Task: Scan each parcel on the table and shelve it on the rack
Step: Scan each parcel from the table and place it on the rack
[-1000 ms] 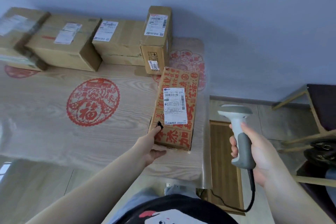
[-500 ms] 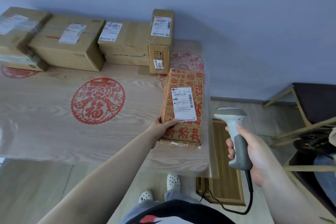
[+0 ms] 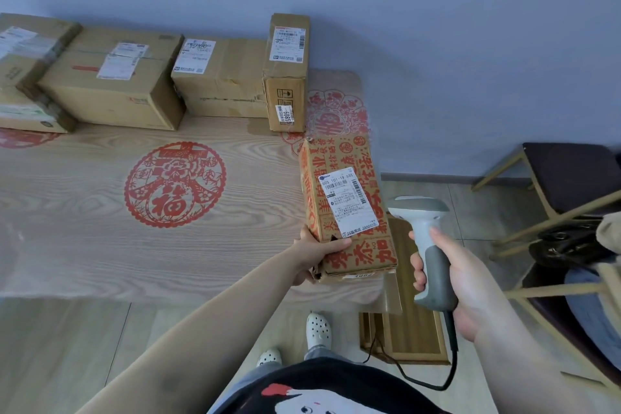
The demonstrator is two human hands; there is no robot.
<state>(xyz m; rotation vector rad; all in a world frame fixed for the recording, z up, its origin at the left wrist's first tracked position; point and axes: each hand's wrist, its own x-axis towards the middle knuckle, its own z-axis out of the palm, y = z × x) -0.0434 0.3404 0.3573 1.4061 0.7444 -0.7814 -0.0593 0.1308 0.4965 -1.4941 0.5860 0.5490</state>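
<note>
Right hand [image 3: 470, 282] wraps the grey handle of the corded scanner [image 3: 428, 245], off the table's right edge, head pointing away. Left hand [image 3: 314, 254] grips the near left corner of the red-printed parcel [image 3: 349, 208], thumb on top by the shipping label [image 3: 347, 200]; parcel sits at the near right corner of the table [image 3: 100, 245]. Four plain brown parcels [image 3: 215, 77] line the far edge against the wall, the rightmost one [image 3: 287, 74] standing tall.

A dark-seated chair [image 3: 571, 175] with a gold frame stands by the blue-grey wall [image 3: 437, 27]. White perforated clogs [image 3: 317, 329] rest on the pale wood floor [image 3: 60, 346].
</note>
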